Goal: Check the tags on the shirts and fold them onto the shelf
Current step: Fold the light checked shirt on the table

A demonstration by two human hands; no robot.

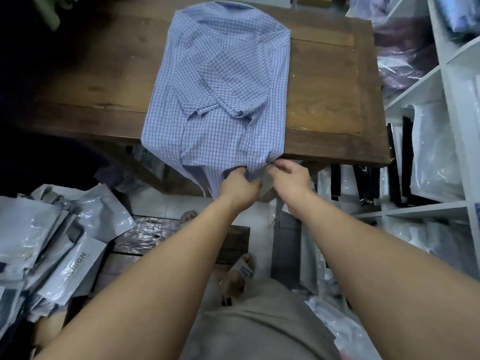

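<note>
Shirt lies lengthwise on the wooden table, collar far, hem hanging over the near edge. Both hands grip that hem side by side: left hand bunches cloth, right hand pinches it, so folding likely goes away from the person.

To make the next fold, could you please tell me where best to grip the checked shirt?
Its hem, hanging off the table's near edge; come from the near side. That end hangs free; left hand and right hand pinch it there.
</note>
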